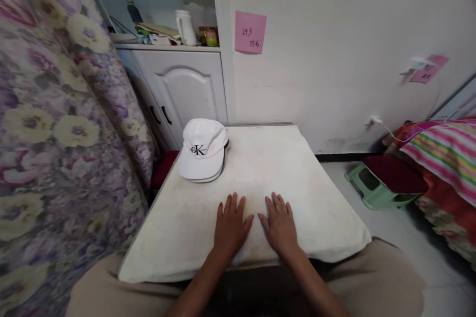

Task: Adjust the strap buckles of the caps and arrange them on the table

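Observation:
My left hand (230,225) and my right hand (279,223) lie flat, palms down, side by side on the near part of a white cloth-covered table (297,178). Fingers of both are stretched out and hold nothing. A white cap (203,148) with a black logo rests on the table's far left corner, stacked on at least one other cap, well beyond my left hand. My knees in beige trousers show under the table's near edge.
A floral fabric (55,124) hangs close on the left. Behind stands a white cabinet (186,89) with a jug (186,27) and clutter on top. A pink note (250,32) is on the wall. A green stool (383,183) and striped bedding (442,153) are at right.

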Demonstrator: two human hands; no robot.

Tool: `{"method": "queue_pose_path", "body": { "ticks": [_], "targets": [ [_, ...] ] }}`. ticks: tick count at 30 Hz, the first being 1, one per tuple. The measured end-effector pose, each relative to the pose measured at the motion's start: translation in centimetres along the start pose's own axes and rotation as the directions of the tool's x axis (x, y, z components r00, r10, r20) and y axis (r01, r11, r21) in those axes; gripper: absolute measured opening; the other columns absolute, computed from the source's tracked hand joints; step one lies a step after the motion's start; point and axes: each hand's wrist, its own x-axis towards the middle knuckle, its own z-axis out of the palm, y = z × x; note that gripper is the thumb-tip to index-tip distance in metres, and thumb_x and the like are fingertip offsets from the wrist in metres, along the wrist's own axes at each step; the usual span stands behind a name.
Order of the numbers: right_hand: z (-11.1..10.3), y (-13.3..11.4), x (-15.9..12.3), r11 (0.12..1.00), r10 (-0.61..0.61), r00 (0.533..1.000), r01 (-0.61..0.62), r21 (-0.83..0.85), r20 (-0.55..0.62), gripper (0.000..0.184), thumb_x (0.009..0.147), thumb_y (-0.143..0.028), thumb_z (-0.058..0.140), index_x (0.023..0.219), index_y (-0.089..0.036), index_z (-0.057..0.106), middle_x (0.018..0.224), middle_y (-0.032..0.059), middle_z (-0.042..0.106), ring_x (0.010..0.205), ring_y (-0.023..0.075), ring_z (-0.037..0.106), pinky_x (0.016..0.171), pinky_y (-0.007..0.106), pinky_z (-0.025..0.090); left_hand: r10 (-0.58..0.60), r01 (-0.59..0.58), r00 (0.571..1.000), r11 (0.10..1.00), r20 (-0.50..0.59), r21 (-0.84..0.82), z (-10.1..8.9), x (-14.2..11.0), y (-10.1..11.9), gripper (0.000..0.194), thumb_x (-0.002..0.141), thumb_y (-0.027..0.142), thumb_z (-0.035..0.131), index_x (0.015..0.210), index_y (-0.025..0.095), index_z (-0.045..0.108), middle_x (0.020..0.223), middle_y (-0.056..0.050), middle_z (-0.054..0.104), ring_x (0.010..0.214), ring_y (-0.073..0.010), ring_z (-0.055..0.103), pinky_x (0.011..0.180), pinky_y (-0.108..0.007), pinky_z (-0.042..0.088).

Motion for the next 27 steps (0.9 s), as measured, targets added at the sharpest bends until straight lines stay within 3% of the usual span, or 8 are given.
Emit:
{"method": "queue_pose_path", "body": {
  "ticks": [27],
  "targets": [
    [-0.09,-0.05,-0.03,1.000,-0.001,1.000,0.001,0.004,0.000,0.057,0.099,-0.044,0.040,0.147,-0.013,0.044,0.157,0.0161,0.034,0.147,0.0326,0.026,0.118,0.050,0.016,0.002,-0.003,1.000,1.000,-0.008,-0.014,-0.25,-0.06,0.04,0.053,0.096,0.043,0.046,0.141,0.016,0.050,0.153,-0.018,0.043,0.142,-0.0349,0.036,0.113,-0.056,0.030]
  ]
}}
